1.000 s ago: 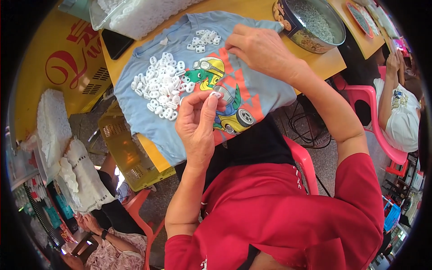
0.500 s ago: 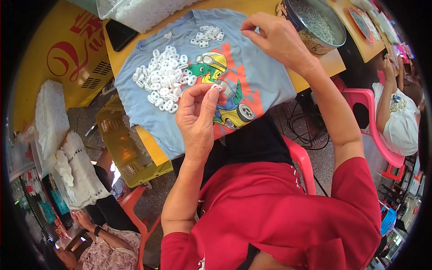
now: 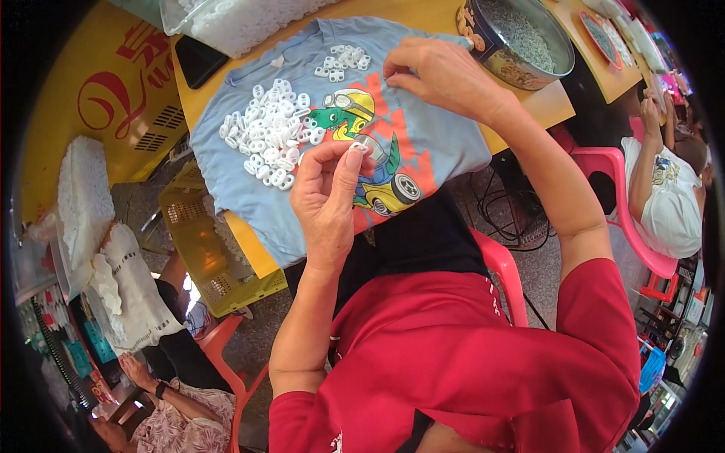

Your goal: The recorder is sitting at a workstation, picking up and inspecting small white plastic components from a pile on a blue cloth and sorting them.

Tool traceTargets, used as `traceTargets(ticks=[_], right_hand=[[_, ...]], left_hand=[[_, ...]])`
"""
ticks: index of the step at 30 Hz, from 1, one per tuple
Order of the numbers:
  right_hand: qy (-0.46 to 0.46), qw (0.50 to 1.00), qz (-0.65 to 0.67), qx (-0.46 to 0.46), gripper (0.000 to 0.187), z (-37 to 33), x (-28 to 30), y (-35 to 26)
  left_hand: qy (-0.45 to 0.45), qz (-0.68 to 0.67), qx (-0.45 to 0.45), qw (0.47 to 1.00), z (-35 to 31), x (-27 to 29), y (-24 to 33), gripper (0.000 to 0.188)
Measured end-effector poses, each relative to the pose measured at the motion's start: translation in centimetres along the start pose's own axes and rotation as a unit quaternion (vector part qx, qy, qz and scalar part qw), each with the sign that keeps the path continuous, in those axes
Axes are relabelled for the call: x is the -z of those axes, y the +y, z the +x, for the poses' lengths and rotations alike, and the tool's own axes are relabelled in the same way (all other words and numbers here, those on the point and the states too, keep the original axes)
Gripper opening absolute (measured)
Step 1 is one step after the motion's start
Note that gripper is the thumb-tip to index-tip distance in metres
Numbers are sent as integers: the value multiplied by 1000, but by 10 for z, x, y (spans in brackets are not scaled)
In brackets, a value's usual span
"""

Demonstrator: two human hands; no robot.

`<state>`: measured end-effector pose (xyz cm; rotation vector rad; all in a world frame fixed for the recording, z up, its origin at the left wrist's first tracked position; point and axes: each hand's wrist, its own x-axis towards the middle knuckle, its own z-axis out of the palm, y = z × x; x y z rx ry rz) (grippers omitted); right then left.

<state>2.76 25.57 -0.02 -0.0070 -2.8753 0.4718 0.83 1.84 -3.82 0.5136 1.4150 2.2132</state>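
Observation:
My left hand (image 3: 328, 189) pinches a small white plastic piece (image 3: 359, 149) between thumb and forefinger, over the printed front of a blue T-shirt (image 3: 249, 208). Beside it on the shirt lies a heap of small white oval plastic pieces (image 3: 268, 136), each with two holes. A smaller cluster of white pieces (image 3: 343, 62) sits farther back. My right hand (image 3: 434, 75) is above the shirt's right side, left of a round tin (image 3: 521, 75) full of small grey metal parts (image 3: 521, 34). Its thumb and forefinger are drawn together; anything between them is too small to make out.
A clear tub of white pieces (image 3: 234, 38) and a black phone (image 3: 198, 60) are at the table's back left. A yellow crate (image 3: 192, 234) stands on the floor at left. Other people sit on both sides, one on a pink chair (image 3: 619, 181).
My right hand has moved left and slightly nearer, away from the tin toward the shirt's printed area. My left hand still holds the white plastic piece in nearly the same place.

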Motion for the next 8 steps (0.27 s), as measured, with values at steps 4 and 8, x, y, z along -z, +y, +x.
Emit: traceTargets(ticks=[4, 8], right_hand=[[-46, 999, -12, 6, 14, 10, 0, 3], [-84, 996, -16, 14, 14, 15, 14, -7]], left_hand=[[1, 6, 5, 1000, 0, 1, -1, 12], [-3, -10, 1, 1000, 0, 3, -2, 13]])
